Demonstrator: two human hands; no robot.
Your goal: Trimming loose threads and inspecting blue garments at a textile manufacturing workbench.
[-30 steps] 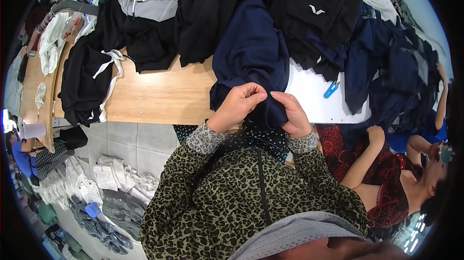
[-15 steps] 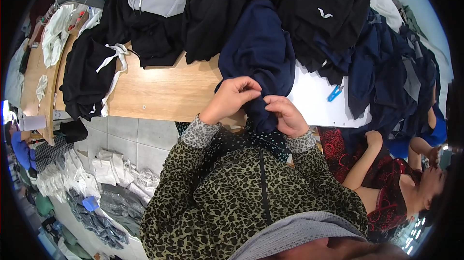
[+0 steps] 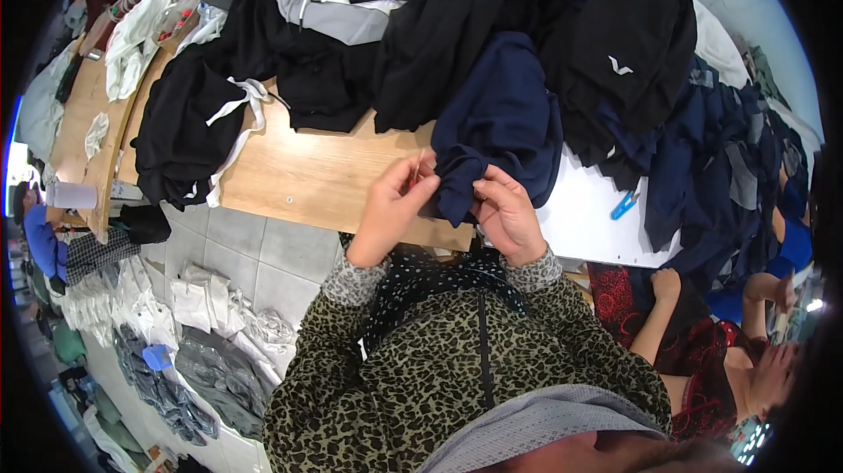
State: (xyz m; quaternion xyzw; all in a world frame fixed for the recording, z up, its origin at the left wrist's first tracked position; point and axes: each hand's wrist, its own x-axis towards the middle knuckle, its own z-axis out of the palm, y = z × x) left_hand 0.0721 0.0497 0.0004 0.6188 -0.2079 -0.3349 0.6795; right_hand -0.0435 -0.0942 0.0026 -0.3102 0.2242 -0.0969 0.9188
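A: Where is the cloth being handled?

B: The dark navy-blue cloth garment (image 3: pixel 500 108) lies bunched where the pale wooden part of the worktop (image 3: pixel 307 179) meets its smooth white part (image 3: pixel 584 218). Its near end is gathered into a fold by the front edge, between the two hands.

A: How does the right hand (image 3: pixel 511 220) stand?

B: Its thumb and forefinger are pinched narrow on the right side of that fold, holding the cloth.

A: And the left hand (image 3: pixel 392 214)?

B: Thumb and forefinger are drawn close at the fold's left side. Something red shows at the fingers, too small to name, so I cannot tell what they grip.

A: What lies around them?

B: Small bright-blue snips (image 3: pixel 624 204) on the white part, near the front edge. Farther back on the right is a black cloth garment with a small white mark (image 3: pixel 632 21). Toward the left end, a rumpled black cloth garment (image 3: pixel 184 122) lies with long white ties (image 3: pixel 241 141) reaching the front edge.

A: Anyone near?

B: A person in a red-and-black patterned garment (image 3: pixel 707 396), beyond the right forearm.
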